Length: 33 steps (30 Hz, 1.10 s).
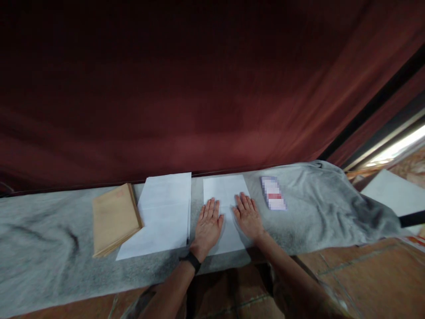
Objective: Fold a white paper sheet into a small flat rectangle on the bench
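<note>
The head camera looks forward and down over the hands (208,227).

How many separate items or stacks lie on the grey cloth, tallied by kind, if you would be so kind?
Brown paper stack: 1
White sheets or stacks: 2 (left paper, middle paper)
Blurred pale item: 1
Total: 4, not counting sheets within stacks

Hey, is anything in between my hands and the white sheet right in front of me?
Nothing visible: your left hand and right hand rest palm down on the white sheet, near its side edges.
</note>
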Available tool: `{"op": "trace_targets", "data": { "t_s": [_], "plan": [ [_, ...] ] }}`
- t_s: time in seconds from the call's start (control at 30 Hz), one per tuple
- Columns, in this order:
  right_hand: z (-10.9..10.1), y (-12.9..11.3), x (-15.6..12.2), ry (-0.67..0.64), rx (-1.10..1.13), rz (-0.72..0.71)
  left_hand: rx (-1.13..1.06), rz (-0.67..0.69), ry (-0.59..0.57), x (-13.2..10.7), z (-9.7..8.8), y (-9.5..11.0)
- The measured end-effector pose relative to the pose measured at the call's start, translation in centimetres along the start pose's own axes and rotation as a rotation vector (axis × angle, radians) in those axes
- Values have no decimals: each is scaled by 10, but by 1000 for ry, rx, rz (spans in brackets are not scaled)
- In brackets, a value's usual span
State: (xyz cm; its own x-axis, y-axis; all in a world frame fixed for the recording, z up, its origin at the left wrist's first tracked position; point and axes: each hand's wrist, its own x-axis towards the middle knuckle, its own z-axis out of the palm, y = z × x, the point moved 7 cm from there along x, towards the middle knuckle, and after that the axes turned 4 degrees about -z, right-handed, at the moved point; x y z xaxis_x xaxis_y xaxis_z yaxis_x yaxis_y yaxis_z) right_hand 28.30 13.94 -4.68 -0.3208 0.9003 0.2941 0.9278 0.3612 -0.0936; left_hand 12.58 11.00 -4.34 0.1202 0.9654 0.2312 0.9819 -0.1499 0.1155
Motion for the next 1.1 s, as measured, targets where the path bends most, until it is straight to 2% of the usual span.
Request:
{"op": "trace_targets", "data": {
  "t_s": [0.17,0.23,0.3,0.4,0.5,0.8,1.1],
  "plan": [
    [-5,7,-13,39,-24,51,28,-61,36,-1,-5,-24],
    [-8,3,-16,52,-14,51,32,-86,76,-3,-11,-26],
    [-10,-9,-17,54,14,4,18,-36,97,-8,-15,-15],
    [-10,-32,-18,40,66,-121,-14,124,69,-22,-13,12],
    [-9,-40,-21,28,90,-170,-23,184,48,-33,-10,25],
    [-15,-8,-35,58,39,-73,-26,120,36,-37,-13,8],
    [-19,1,-42,101,21,-18,-13,9,119,-40,-16,-10]
  ]
}}
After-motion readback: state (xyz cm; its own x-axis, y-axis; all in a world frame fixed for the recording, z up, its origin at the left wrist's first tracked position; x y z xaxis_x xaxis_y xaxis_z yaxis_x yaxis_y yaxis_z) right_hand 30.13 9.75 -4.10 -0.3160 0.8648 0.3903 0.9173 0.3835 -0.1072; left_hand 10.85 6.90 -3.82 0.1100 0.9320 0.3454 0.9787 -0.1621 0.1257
